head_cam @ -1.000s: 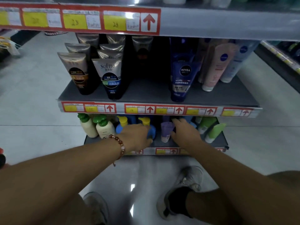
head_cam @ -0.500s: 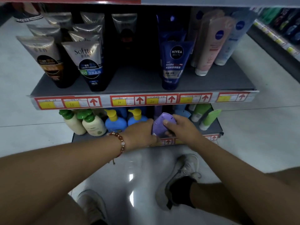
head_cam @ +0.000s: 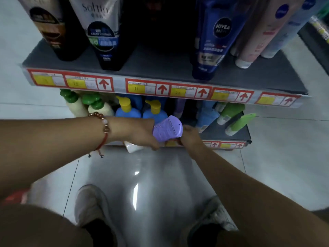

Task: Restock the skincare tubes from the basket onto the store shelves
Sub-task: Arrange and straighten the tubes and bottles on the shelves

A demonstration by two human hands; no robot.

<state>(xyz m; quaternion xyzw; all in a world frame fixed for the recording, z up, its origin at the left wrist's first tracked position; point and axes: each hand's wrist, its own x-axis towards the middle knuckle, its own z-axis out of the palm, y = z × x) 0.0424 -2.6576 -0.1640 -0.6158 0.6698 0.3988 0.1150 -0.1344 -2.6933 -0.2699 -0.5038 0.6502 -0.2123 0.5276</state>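
A purple skincare tube [head_cam: 168, 129] with a white cap [head_cam: 132, 147] lies tilted in front of the bottom shelf [head_cam: 236, 134], cap end toward the lower left. My left hand [head_cam: 138, 131], with a bead bracelet on its wrist, grips the tube's body near the cap. The flat upper end of the tube is held by my right hand [head_cam: 189, 138]. Another purple tube [head_cam: 179, 106] stands in the dark behind it on that shelf.
Blue pump bottles [head_cam: 127, 111] and cream bottles with green pumps [head_cam: 96, 106] stand at the bottom shelf's left, green tubes [head_cam: 238, 123] at its right. The middle shelf [head_cam: 160, 68] carries a Nivea tube [head_cam: 211, 40] and Softto tubes [head_cam: 103, 31]. A red object [head_cam: 16, 196] sits at the left edge.
Both hands have drawn the purple tube off the bottom shelf and tipped it sideways. The view has moved closer and lower toward the shelves.
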